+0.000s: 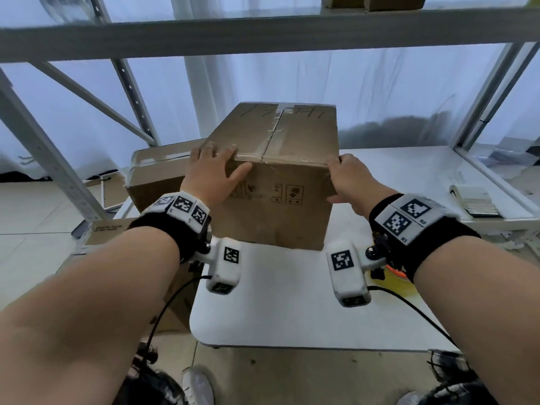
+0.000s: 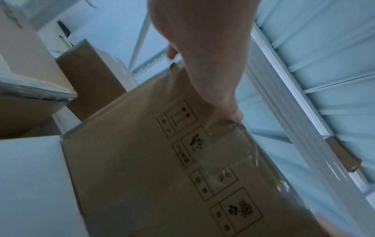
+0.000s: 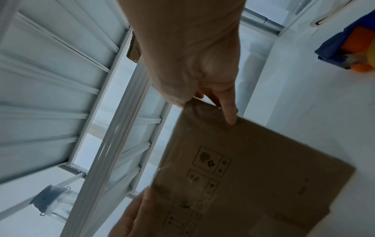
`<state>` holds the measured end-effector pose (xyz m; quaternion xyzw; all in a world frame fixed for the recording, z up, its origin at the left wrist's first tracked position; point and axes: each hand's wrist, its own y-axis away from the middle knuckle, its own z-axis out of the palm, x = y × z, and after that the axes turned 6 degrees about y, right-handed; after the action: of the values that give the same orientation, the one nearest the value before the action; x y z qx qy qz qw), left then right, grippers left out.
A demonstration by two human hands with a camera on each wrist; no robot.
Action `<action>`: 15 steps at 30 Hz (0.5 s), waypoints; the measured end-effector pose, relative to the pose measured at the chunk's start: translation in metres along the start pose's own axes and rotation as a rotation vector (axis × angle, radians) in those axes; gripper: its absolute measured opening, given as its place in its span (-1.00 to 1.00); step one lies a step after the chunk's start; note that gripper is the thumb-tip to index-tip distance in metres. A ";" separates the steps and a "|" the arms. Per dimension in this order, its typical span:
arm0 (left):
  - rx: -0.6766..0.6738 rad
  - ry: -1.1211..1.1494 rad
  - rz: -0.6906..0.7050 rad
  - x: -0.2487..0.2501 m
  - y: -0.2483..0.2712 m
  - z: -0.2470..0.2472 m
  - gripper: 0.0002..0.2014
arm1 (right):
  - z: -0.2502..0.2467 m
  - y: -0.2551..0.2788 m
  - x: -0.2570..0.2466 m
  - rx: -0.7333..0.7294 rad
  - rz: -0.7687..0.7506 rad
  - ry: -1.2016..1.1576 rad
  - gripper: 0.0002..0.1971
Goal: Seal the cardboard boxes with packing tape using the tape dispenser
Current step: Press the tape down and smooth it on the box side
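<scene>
A brown cardboard box (image 1: 274, 200) stands on the white table (image 1: 292, 302), its top seam covered by clear tape (image 1: 273, 133). My left hand (image 1: 213, 168) clasps the near left top corner, fingers over the top edge and thumb on the front face. My right hand (image 1: 347, 176) grips the near right top corner, fingers round the side. The left wrist view has the box front (image 2: 142, 160) with printed handling symbols under the left hand (image 2: 202, 64). In the right wrist view the right hand (image 3: 192, 64) pinches the box corner (image 3: 263, 168). An orange and blue object (image 3: 349, 52), possibly the tape dispenser, lies on the table to the right.
A second taped box (image 1: 157, 176) sits behind and to the left. Another carton (image 1: 111, 229) stands lower left, off the table. A stack of paper pads (image 1: 473, 203) lies at the right. Grey shelf-rack posts and a crossbeam (image 1: 263, 36) frame the space.
</scene>
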<state>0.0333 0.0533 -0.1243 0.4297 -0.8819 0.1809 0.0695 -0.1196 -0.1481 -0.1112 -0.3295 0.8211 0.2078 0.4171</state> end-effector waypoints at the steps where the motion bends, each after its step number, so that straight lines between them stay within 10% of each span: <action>1: -0.003 -0.006 0.022 0.000 0.003 -0.002 -0.30 | 0.000 -0.003 0.000 0.010 0.008 0.025 -0.61; 15: 0.082 0.256 0.707 0.034 0.038 -0.008 -0.53 | 0.037 -0.026 -0.020 0.194 0.338 -0.111 0.14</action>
<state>-0.0175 0.0528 -0.1171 0.0752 -0.9520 0.2810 0.0951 -0.0720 -0.1361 -0.1170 -0.1332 0.8568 0.2125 0.4505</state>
